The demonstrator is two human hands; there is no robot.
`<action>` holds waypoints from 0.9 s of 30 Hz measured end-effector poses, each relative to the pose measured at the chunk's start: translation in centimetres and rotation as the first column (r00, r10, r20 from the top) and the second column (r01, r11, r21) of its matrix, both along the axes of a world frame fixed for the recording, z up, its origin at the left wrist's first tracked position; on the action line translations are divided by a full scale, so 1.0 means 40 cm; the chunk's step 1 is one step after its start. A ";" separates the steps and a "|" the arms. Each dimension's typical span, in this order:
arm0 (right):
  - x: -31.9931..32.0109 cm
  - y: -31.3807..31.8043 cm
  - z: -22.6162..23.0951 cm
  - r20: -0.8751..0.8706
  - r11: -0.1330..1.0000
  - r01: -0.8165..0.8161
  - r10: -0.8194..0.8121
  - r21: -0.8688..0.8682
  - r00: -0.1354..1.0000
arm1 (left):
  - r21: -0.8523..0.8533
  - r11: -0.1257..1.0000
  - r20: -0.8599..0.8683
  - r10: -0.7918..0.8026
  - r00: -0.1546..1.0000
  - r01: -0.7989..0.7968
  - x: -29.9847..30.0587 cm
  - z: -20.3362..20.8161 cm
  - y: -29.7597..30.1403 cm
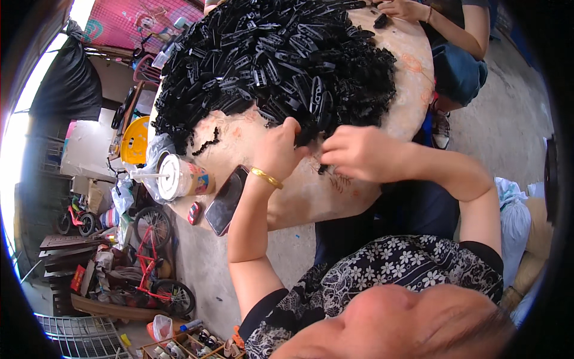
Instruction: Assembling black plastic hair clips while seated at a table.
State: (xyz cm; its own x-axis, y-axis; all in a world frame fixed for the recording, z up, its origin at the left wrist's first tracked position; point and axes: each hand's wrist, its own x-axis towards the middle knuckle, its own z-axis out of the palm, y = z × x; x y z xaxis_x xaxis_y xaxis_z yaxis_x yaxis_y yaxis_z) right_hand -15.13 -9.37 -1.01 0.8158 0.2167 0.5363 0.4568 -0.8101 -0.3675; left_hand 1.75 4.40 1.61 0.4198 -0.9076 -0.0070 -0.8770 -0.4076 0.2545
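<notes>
A large heap of black plastic pieces, shaped like hair clip parts (287,66), covers most of the round stone-patterned table (412,78). My left hand (280,149), with a gold bracelet at the wrist, is at the heap's near edge. Its fingers are curled and partly hidden; what they hold cannot be made out. Just right of it, my right hand (357,154) is closed with the fingertips pinched together, slightly blurred. Small black bits lie on the table under its fingertips, and whatever it grips is too small to name.
Left of my left forearm lie a phone (227,200), a lidded cup with a straw (185,178) and a small red object (194,213). A short black strip (207,142) rests nearby. Another person's hand (403,9) works at the far right edge. A red bicycle (149,263) stands left.
</notes>
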 end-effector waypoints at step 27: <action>0.007 -0.055 0.023 0.333 0.957 0.274 -0.289 0.094 0.898 | -0.360 0.832 -0.929 -0.361 0.082 -0.422 -0.066 -0.085 -0.046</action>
State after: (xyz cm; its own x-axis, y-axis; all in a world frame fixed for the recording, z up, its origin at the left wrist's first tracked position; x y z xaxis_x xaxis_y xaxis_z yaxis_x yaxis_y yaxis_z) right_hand -14.85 -11.57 -0.08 0.6060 -0.0246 0.7951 0.3155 -0.9101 -0.2686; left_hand -0.90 2.55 -1.78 0.4111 -0.9095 -0.0622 0.3298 0.0847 0.9402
